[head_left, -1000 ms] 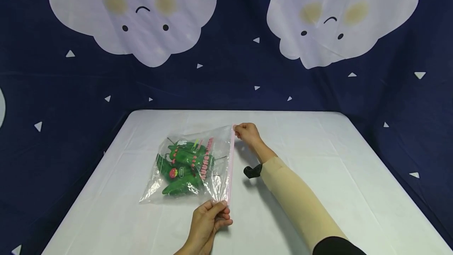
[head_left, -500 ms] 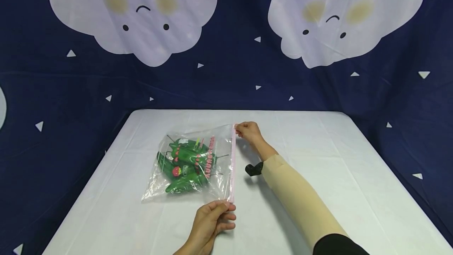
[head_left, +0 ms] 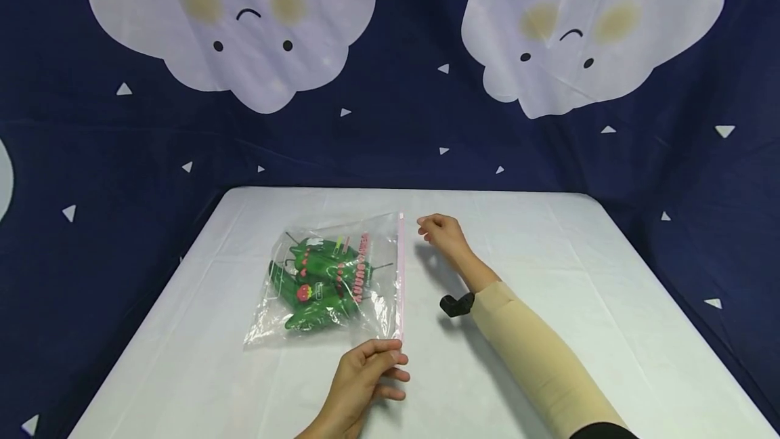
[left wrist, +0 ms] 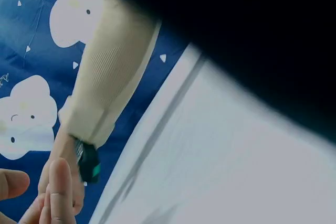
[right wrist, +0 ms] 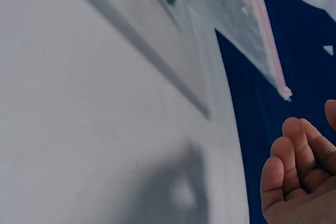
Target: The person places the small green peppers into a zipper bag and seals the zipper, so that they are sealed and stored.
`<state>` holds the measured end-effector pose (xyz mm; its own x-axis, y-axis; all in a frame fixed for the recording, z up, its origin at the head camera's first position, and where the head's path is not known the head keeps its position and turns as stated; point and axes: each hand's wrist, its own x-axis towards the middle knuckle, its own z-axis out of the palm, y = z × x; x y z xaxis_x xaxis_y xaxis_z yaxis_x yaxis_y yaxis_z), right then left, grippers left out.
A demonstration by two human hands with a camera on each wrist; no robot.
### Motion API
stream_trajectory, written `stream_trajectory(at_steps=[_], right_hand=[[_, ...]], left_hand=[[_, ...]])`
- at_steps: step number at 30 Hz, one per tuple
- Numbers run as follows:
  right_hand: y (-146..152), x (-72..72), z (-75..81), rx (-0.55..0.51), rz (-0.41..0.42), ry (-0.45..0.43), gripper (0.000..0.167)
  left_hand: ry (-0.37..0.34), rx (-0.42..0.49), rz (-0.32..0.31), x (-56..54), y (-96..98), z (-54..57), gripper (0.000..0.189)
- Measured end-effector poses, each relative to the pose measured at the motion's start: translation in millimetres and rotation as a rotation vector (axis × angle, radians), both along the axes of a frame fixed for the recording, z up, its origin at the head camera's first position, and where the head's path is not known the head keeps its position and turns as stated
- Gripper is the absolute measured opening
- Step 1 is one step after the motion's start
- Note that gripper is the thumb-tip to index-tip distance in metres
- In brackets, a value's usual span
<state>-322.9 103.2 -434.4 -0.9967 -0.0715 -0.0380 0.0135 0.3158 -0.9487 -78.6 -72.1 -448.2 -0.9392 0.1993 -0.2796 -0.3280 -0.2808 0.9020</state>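
Note:
A clear zip bag (head_left: 380,242) with a pink strip along its right edge lies on the white table. Inside are several green peppers (head_left: 326,266), partly covered by the bag's print. My left hand (head_left: 362,381) is at the strip's near end, index fingertip against or just beside it. In the left wrist view the thumb (left wrist: 16,183) and index finger stand apart. Right of the strip's far end, my right hand (head_left: 446,232) hovers with loosely bent fingers and holds nothing. A gap separates it from the bag's corner (right wrist: 283,92) in the right wrist view.
A white cloth covers the table (head_left: 548,249). Behind it hangs a dark blue curtain (head_left: 402,134) with white clouds and small triangles. A black wrist device (head_left: 457,305) sticks out from the right sleeve (head_left: 542,351).
My right hand has let go of the bag's far corner and moved right. My left thumb and fingers have spread at the near corner. The bag has hardly moved.

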Motion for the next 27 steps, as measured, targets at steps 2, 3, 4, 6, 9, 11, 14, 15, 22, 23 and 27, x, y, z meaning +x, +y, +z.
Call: stream_trajectory(at_steps=[2, 3, 4, 6, 9, 11, 14, 15, 22, 23, 27], right_hand=[[5.6, 6.0, 1.8, 0.032, -0.001, 0.028, 0.029], [8.2, 9.0, 2.8, 0.042, -0.001, 0.037, 0.028], [10.8, 12.3, 3.9, 0.046, 0.000, 0.047, 0.029], [15.8, 20.1, 6.5, 0.061, -0.001, 0.056, 0.029], [22.8, 33.9, 10.8, 0.068, 0.004, 0.079, 0.030], [26.7, 43.8, 13.4, 0.072, 0.005, 0.100, 0.029], [30.9, 57.3, 16.3, 0.077, 0.016, 0.138, 0.028], [31.9, 61.3, 16.6, 0.079, 0.020, 0.147, 0.028], [34.9, 87.5, 21.9, 0.117, 0.032, 0.202, 0.034], [35.1, 91.3, 22.8, 0.117, 0.027, 0.208, 0.034], [35.5, 107.6, 27.9, 0.113, 0.019, 0.232, 0.031]], left_hand=[[0.031, -0.027, 0.009, -3.6, -0.5, 3.9, 0.042], [0.044, -0.039, 0.016, -5.7, -0.7, 5.8, 0.041], [0.058, -0.050, 0.022, -8.0, -1.2, 7.7, 0.040], [0.090, -0.069, 0.039, -13.0, -2.4, 11.3, 0.039], [0.165, -0.101, 0.073, -21.9, -4.8, 16.5, 0.036], [0.233, -0.126, 0.101, -28.5, -6.7, 20.2, 0.034], [0.345, -0.180, 0.147, -38.4, -10.3, 26.9, 0.029], [0.379, -0.203, 0.162, -41.8, -11.7, 29.2, 0.027], [0.539, -0.427, 0.263, -63.9, -19.5, 44.1, 0.025], [0.550, -0.465, 0.277, -66.5, -20.1, 45.7, 0.026], [0.592, -0.551, 0.299, -75.7, -22.8, 49.9, 0.032]])
